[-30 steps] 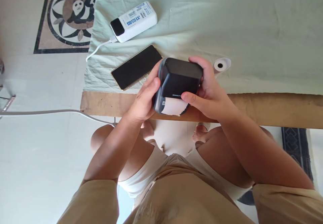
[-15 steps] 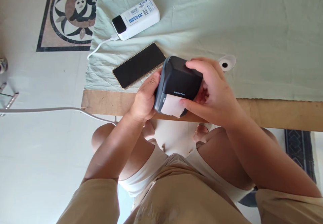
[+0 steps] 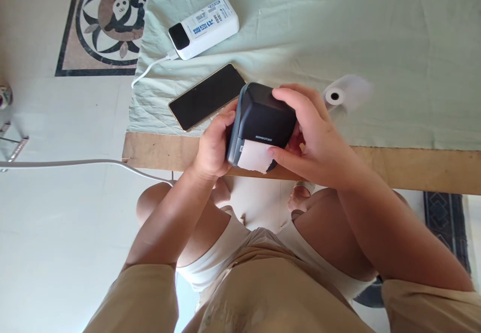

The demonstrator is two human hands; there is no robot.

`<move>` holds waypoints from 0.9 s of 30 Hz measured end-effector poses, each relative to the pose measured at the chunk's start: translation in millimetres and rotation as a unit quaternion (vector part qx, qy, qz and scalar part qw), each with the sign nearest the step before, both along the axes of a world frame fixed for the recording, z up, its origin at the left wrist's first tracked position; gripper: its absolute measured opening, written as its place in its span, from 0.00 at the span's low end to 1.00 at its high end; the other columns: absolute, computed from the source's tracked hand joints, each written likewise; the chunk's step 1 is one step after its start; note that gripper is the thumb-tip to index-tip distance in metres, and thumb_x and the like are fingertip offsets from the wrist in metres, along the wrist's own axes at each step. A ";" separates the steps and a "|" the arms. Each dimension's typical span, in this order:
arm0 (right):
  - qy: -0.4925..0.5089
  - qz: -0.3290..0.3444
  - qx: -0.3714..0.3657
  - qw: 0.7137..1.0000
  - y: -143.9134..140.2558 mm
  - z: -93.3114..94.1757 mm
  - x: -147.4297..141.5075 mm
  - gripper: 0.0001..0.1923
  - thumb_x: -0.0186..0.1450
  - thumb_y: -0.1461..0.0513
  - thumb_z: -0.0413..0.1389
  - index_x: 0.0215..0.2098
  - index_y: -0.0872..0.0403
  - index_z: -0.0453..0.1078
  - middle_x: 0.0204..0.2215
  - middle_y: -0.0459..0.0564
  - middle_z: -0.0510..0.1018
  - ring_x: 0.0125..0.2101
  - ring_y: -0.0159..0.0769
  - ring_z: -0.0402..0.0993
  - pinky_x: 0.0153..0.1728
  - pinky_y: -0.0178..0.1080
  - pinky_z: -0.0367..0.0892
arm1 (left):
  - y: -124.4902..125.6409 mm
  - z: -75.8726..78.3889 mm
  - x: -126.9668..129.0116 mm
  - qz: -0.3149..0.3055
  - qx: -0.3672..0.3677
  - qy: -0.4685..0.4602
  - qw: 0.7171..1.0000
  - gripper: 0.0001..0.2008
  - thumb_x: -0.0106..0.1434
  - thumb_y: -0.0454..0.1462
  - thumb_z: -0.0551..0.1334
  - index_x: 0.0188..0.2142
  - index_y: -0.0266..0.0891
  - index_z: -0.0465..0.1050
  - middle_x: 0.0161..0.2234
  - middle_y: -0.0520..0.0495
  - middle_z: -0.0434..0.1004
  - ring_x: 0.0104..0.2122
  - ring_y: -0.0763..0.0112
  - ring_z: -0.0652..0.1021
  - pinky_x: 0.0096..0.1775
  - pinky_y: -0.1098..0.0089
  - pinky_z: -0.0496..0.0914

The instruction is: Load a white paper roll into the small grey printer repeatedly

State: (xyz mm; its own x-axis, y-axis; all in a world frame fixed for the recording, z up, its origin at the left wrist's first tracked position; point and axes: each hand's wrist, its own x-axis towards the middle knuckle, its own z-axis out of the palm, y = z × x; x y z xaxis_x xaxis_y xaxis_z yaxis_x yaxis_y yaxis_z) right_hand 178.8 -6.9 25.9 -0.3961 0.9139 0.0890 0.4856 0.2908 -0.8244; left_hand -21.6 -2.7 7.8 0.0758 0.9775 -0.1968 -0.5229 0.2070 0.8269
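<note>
1. At the near edge of the table [image 3: 413, 165], a small dark label printer [image 3: 263, 115] is held just above the board, over the person's lap.
2. The left hand [image 3: 212, 147] is wrapped round the printer's left side, thumb on the upper corner, fingers hidden beneath; the grasp looks firm.
3. The right hand [image 3: 315, 137] is laid over the printer's top and right side, fingers curled on the lid, thumb brought in near the right corner of the paper strip [image 3: 255, 156] that is seen hanging from the slot below the brand mark.
4. A paper roll [image 3: 334, 95] lies on the pale green cloth [image 3: 376, 32] just beyond the right hand, its outline blurred. A phone [image 3: 206, 96] is seen face up, just left of the printer; a white power bank [image 3: 205, 27] with a cable lies further back.
5. Step judged in hand: the strip is being handled at the slot, with the body steadied in both hands.
6. The next move is judged to call for a pinch on the strip's free edge and a sideways pull against the slot, while the left grasp is kept tight so the printer is not turned.
</note>
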 end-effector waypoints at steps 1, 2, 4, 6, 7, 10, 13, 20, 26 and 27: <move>0.007 -0.001 0.001 1.000 -0.2 -0.2 -0.7 0.39 0.67 0.53 0.65 0.74 0.38 0.62 0.74 0.48 0.65 0.60 0.49 0.82 0.38 0.41 0.86 | 0.5 0.1 0.4 0.004 -0.007 0.004 1.000 0.10 0.70 0.42 0.64 0.33 0.44 0.78 0.26 0.47 0.74 0.45 0.54 0.84 0.54 0.60 0.80; 0.014 -0.003 0.003 1.000 -0.1 -0.5 -1.1 0.39 0.67 0.53 0.65 0.74 0.38 0.62 0.74 0.48 0.66 0.62 0.50 0.80 0.38 0.40 0.85 | 1.1 0.5 1.0 0.008 -0.017 0.010 1.000 0.09 0.69 0.42 0.64 0.32 0.44 0.78 0.25 0.48 0.72 0.41 0.56 0.83 0.50 0.60 0.80; 0.025 -0.007 0.003 1.000 1.0 -1.2 -0.9 0.39 0.66 0.54 0.66 0.73 0.39 0.64 0.72 0.49 0.68 0.61 0.48 0.80 0.37 0.38 0.84 | 2.2 2.1 2.9 0.015 -0.037 0.022 0.999 0.09 0.68 0.42 0.64 0.31 0.44 0.77 0.24 0.49 0.71 0.37 0.58 0.82 0.45 0.61 0.79; 0.038 -0.015 0.006 0.999 2.9 -1.6 0.8 0.38 0.64 0.55 0.66 0.72 0.41 0.66 0.70 0.51 0.69 0.56 0.44 0.81 0.32 0.36 0.80 | 2.9 4.3 5.1 0.014 -0.055 0.030 0.998 0.10 0.68 0.44 0.63 0.32 0.44 0.77 0.25 0.48 0.72 0.38 0.56 0.83 0.45 0.59 0.79; 0.046 -0.022 0.015 0.999 3.9 -1.3 2.1 0.38 0.63 0.56 0.67 0.71 0.41 0.67 0.68 0.52 0.70 0.53 0.42 0.81 0.30 0.36 0.78 | 3.1 5.3 6.0 0.007 -0.059 0.028 0.998 0.10 0.68 0.45 0.63 0.32 0.45 0.77 0.26 0.47 0.74 0.42 0.52 0.84 0.47 0.57 0.80; 0.059 -0.068 0.065 0.994 5.4 2.4 5.4 0.34 0.61 0.56 0.68 0.65 0.44 0.70 0.54 0.51 0.75 0.40 0.35 0.78 0.29 0.38 0.73 | 2.4 5.3 6.2 -0.031 -0.047 0.002 0.998 0.13 0.67 0.50 0.63 0.36 0.45 0.77 0.35 0.43 0.83 0.54 0.43 0.85 0.54 0.51 0.80; 0.085 -0.140 0.124 0.979 3.7 10.8 4.9 0.16 0.69 0.55 0.65 0.52 0.44 0.69 0.28 0.39 0.66 0.24 0.28 0.66 0.27 0.38 0.63 | 0.4 -1.7 1.9 -0.056 -0.010 0.002 0.998 0.13 0.67 0.50 0.68 0.40 0.44 0.78 0.39 0.44 0.84 0.50 0.48 0.86 0.53 0.54 0.80; 0.086 -0.214 0.138 0.963 0.1 18.9 -3.6 0.16 0.76 0.50 0.57 0.37 0.46 0.56 0.44 0.45 0.81 0.31 0.33 0.79 0.27 0.41 0.69 | -3.7 -17.3 -5.5 -0.062 0.026 0.019 0.998 0.16 0.75 0.50 0.64 0.50 0.44 0.83 0.39 0.47 0.84 0.38 0.61 0.83 0.41 0.63 0.75; -0.198 -0.107 0.155 0.962 -1.6 11.8 -5.3 0.13 0.71 0.56 0.57 0.52 0.45 0.78 0.40 0.47 0.87 0.30 0.42 0.78 0.33 0.44 0.68 | -5.9 -10.9 -8.1 -0.097 0.023 0.090 0.991 0.19 0.71 0.54 0.68 0.51 0.45 0.81 0.48 0.45 0.86 0.52 0.54 0.84 0.47 0.63 0.75; -0.225 -0.087 0.141 0.960 -1.9 11.3 -4.3 0.17 0.71 0.56 0.57 0.57 0.43 0.78 0.41 0.48 0.88 0.30 0.43 0.78 0.33 0.44 0.68 | -6.0 -9.9 -9.2 -0.101 0.030 0.102 0.989 0.19 0.71 0.54 0.68 0.51 0.45 0.81 0.49 0.46 0.86 0.51 0.55 0.84 0.47 0.63 0.75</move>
State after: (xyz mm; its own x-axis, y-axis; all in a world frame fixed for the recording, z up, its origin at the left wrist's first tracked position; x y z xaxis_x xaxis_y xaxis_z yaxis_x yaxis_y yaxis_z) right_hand 174.5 -8.9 37.1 -0.2953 0.9345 0.1987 0.8361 0.3534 -0.4196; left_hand -30.8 -8.7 -2.1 0.2356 0.9568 -0.1702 -0.2960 0.2375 0.9252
